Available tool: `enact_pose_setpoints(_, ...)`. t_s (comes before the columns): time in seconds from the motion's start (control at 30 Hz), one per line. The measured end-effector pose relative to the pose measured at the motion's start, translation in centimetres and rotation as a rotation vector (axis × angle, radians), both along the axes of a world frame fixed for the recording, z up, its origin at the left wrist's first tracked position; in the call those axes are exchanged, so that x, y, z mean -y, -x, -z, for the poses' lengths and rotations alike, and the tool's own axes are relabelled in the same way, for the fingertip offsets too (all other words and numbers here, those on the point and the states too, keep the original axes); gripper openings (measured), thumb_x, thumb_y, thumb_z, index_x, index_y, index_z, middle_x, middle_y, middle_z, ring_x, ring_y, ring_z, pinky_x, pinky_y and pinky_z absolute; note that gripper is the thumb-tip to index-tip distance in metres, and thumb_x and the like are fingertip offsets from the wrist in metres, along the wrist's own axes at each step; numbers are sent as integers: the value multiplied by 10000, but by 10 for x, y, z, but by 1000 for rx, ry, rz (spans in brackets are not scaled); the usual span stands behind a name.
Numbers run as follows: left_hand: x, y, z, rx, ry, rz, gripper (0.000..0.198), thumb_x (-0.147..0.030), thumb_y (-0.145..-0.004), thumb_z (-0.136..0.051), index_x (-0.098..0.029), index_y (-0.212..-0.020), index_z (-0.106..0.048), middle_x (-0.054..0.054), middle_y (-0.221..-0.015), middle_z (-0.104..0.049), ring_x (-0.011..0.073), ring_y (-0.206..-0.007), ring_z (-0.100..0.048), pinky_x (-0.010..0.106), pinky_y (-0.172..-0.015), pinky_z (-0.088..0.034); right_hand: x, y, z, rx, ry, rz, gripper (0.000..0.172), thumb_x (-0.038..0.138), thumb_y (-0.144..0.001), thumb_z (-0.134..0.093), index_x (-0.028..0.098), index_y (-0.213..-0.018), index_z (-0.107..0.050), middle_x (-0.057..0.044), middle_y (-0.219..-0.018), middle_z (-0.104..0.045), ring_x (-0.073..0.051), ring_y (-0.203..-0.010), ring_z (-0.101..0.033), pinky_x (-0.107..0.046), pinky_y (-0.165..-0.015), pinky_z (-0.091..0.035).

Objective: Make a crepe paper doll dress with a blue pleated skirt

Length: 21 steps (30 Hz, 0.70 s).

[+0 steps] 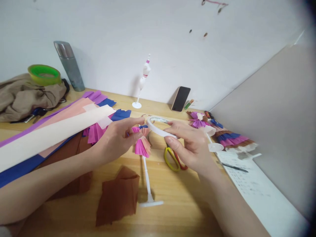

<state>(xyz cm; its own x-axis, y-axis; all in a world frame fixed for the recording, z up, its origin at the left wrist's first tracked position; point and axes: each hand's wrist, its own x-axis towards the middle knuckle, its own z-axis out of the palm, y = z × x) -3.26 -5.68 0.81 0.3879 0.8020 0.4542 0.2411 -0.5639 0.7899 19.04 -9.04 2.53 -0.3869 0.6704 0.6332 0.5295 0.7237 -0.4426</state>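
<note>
R hand has thumb vs fingers closed on a narrow white ring-shaped tape roll, held up off the pale wood tabletop, approx mid-view. L hand is half-curled at roll's 8–9 o'clock, fingertips right by the roll & the gathered pink-and-peach pleated paper; can't tell if it grips tape end, paper or nothing. That paper is at 7–8 o'clock from roll, on a slim white plastic stand w/ its base down at 6.

To do this bit well, IMO: pinch gathers tight w/ L thumb + index b4 tape touches them, else pleats may fan out. Draw tape short & taut; paper prob. tears if tape's peeled back, so aim for right 1st go. Brace stand too, b/c thin stem could tip w/ a sideways tug. Yellow-and-red-handled scissors at 5 o'clock are near R hand, handy for a cut. Loose brown paper piece, 7 o'clock: mind L forearm doesn't drag it.
</note>
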Motion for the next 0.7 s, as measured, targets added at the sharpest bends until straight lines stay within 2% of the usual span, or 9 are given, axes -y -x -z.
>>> enact_pose_setpoints(0.1, 2, -2, -2, 95, 239, 116, 374, -294, -875, -629, -186, -1232, -664, 12, -745, -693, 84, -510, -545, 180, -457, -436, 0, 1, 3, -67, 65, -30, 170, 232, -919, -559, 230, -960, -724, -25, -755, -702, -200, -732, -644, -363, -760, -507)
enact_pose_setpoints(0.2, 5, -2, 0, 169, 341, 116, 411, -312, -861, -654, -192, -1255, -649, 33, -835, -697, 87, -520, -569, 180, -437, -430, 0, 3, 6, -93, 95, -22, 171, 228, -918, -562, 237, -986, -719, -32, -768, -705, -212, -775, -656, -366, -766, -514)
enact_pose_setpoints(0.27, 7, -3, 2, 195, 344, 102, 407, -299, -861, -656, -196, -1255, -650, 35, -855, -696, 85, -518, -574, 177, -429, -426, -1, 4, 6, -85, 67, -26, 168, 210, -909, -567, 241, -982, -716, -25, -767, -698, -201, -750, -646, -373, -789, -514)
enact_pose_setpoints(0.4, 11, -4, 7, 183, 262, 97, 377, -224, -898, -585, -192, -1269, -646, -7, -682, -662, 98, -537, -576, 187, -503, -478, 1, 6, 5, -49, -23, -12, 168, 190, -888, -568, 244, -951, -714, -22, -755, -691, -192, -693, -617, -419, -862, -504)
enact_pose_setpoints(0.47, 12, -4, 8, 139, 206, 69, 370, -201, -893, -578, -188, -1254, -657, -13, -671, -661, 99, -549, -573, 194, -531, -491, 2, 6, 5, -45, -31, -4, 163, 196, -882, -573, 242, -948, -715, -28, -748, -686, -195, -692, -613, -431, -874, -500)
enact_pose_setpoints(0.6, 7, -2, 1, 153, 180, -16, 243, -199, -833, -642, -148, -1051, -737, -11, -603, -659, 103, -516, -574, 190, -479, -460, 1, 5, 6, -218, 149, -22, 169, 298, -906, -578, 233, -898, -733, -33, -712, -672, -212, -758, -645, -377, -779, -520)
enact_pose_setpoints(0.7, 2, 0, -9, 239, 310, -33, 128, -211, -785, -683, -126, -863, -740, -6, -518, -637, 110, -464, -579, 191, -434, -449, -3, 2, 9, -444, 335, -109, 233, 410, -872, -628, 217, -806, -741, -33, -683, -655, -195, -689, -622, -331, -654, -503)
